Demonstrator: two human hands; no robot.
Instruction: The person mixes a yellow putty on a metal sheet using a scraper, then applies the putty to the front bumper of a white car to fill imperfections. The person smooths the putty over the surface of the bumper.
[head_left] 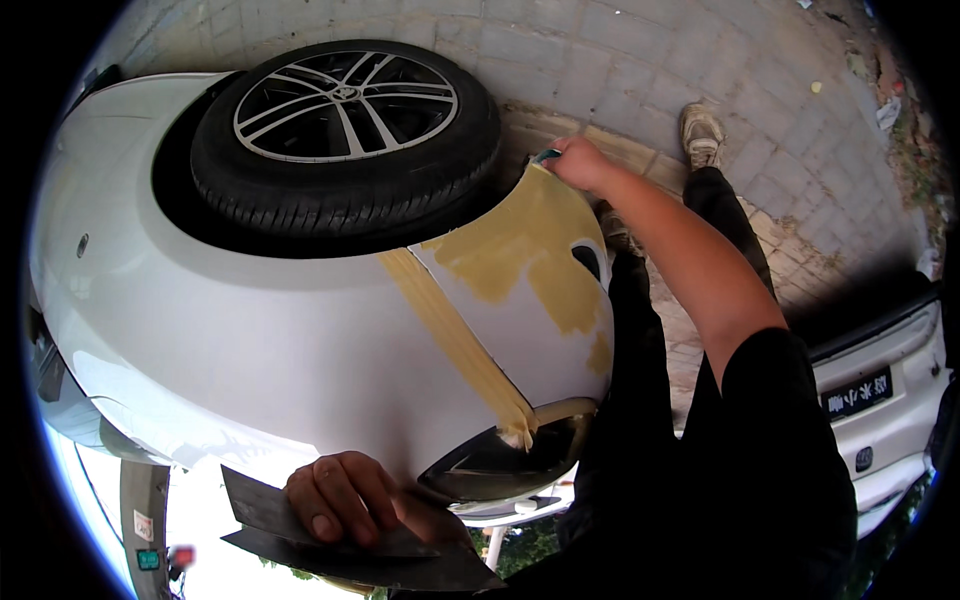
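Observation:
The white car's front corner [300, 340] fills the left and middle, with dull yellow filler patches [500, 245] on its bumper. My right hand [580, 165] is at the bumper's edge beside the wheel arch. Its fingers are closed on a small thin teal-edged tool [547, 155], mostly hidden by the hand. Low in the picture, my left hand [340, 500] grips dark flat metal plates [300, 550], its fingers folded over them. These plates are apart from the bodywork. Yellow masking tape [450, 340] runs along the seam between fender and bumper, toward the headlight [510, 455].
A black tyre with a spoked alloy wheel [345, 100] sits turned out in the arch. Grey paving [620, 60] lies beyond it, with my shoe [702, 135] on it. Another white car [890, 390] stands at the right. Some litter [888, 112] lies at the far right.

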